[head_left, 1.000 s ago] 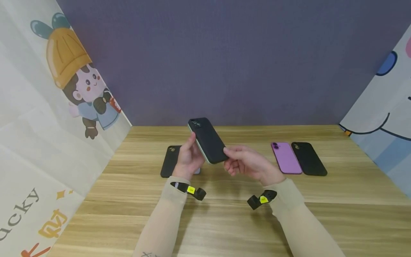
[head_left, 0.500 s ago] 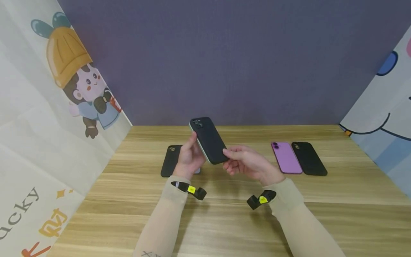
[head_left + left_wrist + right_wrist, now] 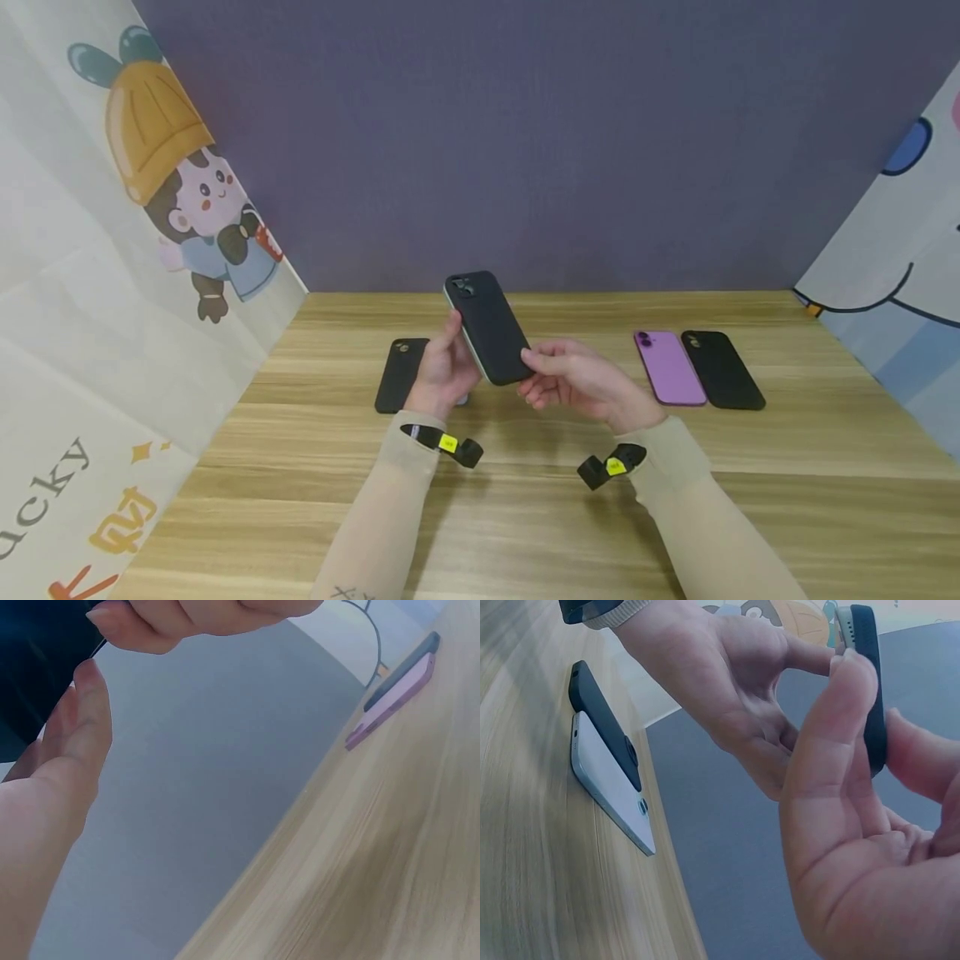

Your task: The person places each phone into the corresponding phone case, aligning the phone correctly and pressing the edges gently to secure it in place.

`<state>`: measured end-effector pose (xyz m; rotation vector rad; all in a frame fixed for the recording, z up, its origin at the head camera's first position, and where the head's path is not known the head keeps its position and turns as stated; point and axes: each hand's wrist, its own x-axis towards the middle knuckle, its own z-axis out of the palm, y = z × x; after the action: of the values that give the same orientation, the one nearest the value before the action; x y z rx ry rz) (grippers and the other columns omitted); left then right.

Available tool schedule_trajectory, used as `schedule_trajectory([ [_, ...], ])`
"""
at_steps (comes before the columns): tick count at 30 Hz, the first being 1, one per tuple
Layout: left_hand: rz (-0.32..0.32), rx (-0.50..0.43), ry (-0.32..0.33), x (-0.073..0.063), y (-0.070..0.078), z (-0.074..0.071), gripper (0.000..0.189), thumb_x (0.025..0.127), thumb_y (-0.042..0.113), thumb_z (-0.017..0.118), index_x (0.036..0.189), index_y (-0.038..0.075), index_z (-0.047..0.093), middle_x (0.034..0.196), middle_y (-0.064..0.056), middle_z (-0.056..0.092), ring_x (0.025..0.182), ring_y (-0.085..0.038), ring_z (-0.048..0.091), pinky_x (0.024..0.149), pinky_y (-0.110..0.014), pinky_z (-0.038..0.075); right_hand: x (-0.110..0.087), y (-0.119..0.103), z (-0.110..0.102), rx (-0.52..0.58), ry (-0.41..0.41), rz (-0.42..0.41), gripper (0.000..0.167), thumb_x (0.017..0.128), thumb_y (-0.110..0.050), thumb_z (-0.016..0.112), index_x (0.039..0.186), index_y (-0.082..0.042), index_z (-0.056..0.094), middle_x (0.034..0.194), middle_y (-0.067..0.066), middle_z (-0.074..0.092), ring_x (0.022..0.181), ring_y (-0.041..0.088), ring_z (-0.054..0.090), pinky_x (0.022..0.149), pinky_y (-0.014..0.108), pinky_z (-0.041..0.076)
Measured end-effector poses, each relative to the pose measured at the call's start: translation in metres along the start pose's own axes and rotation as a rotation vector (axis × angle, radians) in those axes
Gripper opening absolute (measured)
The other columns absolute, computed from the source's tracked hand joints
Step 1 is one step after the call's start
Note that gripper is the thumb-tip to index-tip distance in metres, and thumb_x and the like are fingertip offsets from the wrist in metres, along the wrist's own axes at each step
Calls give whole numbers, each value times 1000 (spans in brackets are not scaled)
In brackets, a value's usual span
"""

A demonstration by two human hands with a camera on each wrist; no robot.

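A phone with a pale side edge sits in a black phone case [image 3: 491, 329], held tilted above the table. The pale edge shows along its left side, so I cannot tell whether the case is fully seated. My left hand [image 3: 442, 375] grips the left side, its thumb on the edge. At the lower right corner, my right hand [image 3: 588, 383] pinches the case between thumb and fingers. In the right wrist view, the pale phone end with small holes shows beside the dark case. Camera openings are at the top; the screen side is hidden in the head view.
On the right of the wooden table [image 3: 525, 525] lie a purple phone [image 3: 670, 368] and another black case [image 3: 722, 371]. Behind my left hand lie a black case [image 3: 397, 379] and a pale phone [image 3: 611, 780], mostly hidden in the head view. A dark panel [image 3: 525, 150] stands behind.
The held phone and case have shifted very slightly to the right and turned a little more upright. Both hands keep nearly the same hold; the things on the table have not moved.
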<state>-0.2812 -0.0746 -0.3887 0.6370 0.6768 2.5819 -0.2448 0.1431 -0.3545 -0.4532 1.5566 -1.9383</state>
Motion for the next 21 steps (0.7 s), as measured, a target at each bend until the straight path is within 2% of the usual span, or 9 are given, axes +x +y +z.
schedule_trajectory([
  [9,1,30,-44,-1,-2,2,53,84,36,82,131,19,63,121,-3,69,113,-17,62,102,-35,45,-1,-1,2,-3,14,-2,17,106,-15,53,100,-3,62,76,7,73,63,12,68,62,25,57],
  [17,-8,30,-9,0,-4,5,56,83,39,82,132,17,64,122,-5,69,113,-18,63,101,-35,46,0,-1,4,10,33,2,16,106,-15,53,100,-3,61,76,8,73,62,12,68,62,25,57],
  [21,4,42,30,1,-3,8,56,83,40,81,132,18,64,121,-2,69,112,-16,63,101,-33,46,0,-1,5,23,52,2,17,107,-16,52,103,-2,61,77,7,72,62,12,67,62,25,57],
])
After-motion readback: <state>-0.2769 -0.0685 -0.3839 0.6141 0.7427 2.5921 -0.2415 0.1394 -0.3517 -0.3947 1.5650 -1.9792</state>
